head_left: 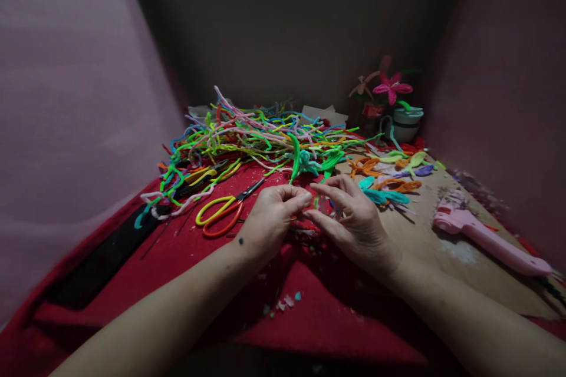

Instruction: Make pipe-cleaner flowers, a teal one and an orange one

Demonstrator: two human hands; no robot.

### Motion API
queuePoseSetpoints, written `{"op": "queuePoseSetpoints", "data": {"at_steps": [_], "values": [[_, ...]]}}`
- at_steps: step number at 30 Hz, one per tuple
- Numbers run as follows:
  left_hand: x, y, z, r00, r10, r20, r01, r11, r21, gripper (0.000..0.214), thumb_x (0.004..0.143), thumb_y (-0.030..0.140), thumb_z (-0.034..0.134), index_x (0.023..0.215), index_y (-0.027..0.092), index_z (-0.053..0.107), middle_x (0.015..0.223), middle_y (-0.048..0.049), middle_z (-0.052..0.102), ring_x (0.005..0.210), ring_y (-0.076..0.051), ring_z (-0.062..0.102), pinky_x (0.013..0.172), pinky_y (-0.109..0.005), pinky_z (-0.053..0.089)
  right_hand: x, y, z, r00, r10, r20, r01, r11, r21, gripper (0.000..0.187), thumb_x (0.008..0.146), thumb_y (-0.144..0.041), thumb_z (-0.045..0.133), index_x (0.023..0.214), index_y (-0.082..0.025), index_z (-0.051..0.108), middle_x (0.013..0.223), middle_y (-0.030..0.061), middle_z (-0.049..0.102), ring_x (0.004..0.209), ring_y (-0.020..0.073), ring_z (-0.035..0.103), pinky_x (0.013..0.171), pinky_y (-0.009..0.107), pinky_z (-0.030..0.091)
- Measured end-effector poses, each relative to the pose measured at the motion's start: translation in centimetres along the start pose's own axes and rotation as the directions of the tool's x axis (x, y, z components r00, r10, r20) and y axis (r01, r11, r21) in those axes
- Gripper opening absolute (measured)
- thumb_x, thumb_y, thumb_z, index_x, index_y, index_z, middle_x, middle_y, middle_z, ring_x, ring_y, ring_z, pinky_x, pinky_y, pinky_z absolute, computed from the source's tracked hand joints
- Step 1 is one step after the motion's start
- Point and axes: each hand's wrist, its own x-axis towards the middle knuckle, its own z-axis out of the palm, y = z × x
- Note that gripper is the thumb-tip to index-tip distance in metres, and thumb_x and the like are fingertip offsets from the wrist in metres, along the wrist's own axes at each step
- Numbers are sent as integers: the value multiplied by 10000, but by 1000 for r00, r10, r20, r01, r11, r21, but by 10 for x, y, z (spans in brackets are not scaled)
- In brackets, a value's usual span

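Note:
My left hand (269, 218) and my right hand (351, 218) meet over the red cloth (309, 312), fingertips pinched close together on something small and thin that I cannot make out. Just beyond the fingers lies a green and teal pipe-cleaner shape (309, 164). A big tangle of coloured pipe cleaners (247, 135) spreads behind it. Scissors with yellow and orange handles (223, 212) lie left of my left hand.
A pink glue gun (481, 238) rests on brown cardboard (442, 247) at the right. Folded orange, teal and purple pipe-cleaner petals (389, 179) lie near it. A pink pipe-cleaner flower (391, 87) stands over a small pot (407, 121) at the back right. Pink walls close both sides.

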Motion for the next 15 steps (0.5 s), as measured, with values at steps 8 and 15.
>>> {"op": "queuePoseSetpoints", "data": {"at_steps": [8,15], "values": [[9,-8,-3,978,-69,195,86,993,-78,117,629,177,581,532,129,536,455,-1,520,417,-111,505,437,-231,391,0,-9,-3,999,-32,-41,33,999,19,214,766,-144,602,971,-204,602,897,65,546,868,192,540,762,358,481],[3,1,-1,983,-43,177,18,990,142,86,665,227,579,682,147,552,474,29,518,376,-82,452,382,-194,332,0,-21,-11,999,-27,17,25,992,121,204,783,-110,545,943,-215,617,902,63,564,878,189,549,760,344,475]]}}
